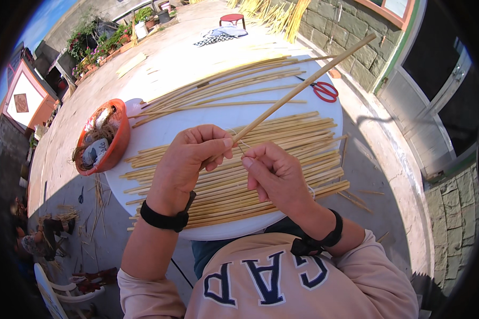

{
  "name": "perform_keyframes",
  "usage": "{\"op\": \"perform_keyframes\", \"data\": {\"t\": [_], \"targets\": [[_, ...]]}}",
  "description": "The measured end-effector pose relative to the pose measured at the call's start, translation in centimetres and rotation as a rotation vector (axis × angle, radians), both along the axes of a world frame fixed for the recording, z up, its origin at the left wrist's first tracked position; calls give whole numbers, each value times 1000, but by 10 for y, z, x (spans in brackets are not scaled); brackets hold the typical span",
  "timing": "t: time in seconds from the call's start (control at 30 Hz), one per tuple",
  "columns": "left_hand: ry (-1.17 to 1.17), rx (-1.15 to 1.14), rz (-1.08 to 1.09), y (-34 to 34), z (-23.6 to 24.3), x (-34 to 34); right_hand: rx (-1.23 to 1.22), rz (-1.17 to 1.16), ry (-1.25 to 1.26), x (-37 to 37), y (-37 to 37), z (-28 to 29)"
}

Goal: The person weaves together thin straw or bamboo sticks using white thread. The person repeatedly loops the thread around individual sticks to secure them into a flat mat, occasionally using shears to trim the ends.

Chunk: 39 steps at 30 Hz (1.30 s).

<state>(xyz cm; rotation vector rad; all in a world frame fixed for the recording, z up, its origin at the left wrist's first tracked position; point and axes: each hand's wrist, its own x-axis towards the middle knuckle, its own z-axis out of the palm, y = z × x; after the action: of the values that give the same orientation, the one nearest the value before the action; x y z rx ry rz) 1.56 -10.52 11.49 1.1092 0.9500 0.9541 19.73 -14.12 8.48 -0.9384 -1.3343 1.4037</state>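
Note:
My left hand point(197, 151) is closed in a pinch round the near end of a long, straw-coloured stalk point(306, 87), which slants up to the far right. Close beside it, my right hand point(276, 173) pinches a thin pale string point(243, 143) that runs to the held end of the stalk. More of this string shows by the right wrist. Beneath both hands, a row of similar stalks point(260, 199) lies side by side across a white round table point(154, 131). A looser group of longer stalks point(223, 80) lies at the table's far side.
Red-handled scissors point(325, 92) lie at the table's right edge. On the left edge stands an orange basin point(121, 139) with fibre and wrapped bundles inside. A red stool point(232, 18) stands farther off. A stone wall and door line the right. Another person sits at the lower left.

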Motion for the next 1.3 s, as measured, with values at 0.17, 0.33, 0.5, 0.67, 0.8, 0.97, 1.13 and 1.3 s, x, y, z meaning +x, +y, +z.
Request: {"op": "perform_keyframes", "data": {"t": [0.17,0.33,0.5,0.67,0.8,0.97,1.13,1.3], "targets": [[12,-5,29,-3,1,3,-14,5,11,1,1,0],[17,10,29,-3,1,3,-34,12,15,1,1,-1],[34,24,42,-3,-1,3,-39,7,7,1,1,-1],[49,30,49,-3,-2,3,-37,12,6,0,1,-1],[53,42,50,-4,-2,3,-50,18,7,0,1,-1],[70,81,62,-6,-1,7,-65,16,11,1,0,0],[197,229,150,-15,1,14,-64,-7,31,3,-3,0],[311,339,227,-24,2,20,-39,-20,40,5,-7,-3]]}}
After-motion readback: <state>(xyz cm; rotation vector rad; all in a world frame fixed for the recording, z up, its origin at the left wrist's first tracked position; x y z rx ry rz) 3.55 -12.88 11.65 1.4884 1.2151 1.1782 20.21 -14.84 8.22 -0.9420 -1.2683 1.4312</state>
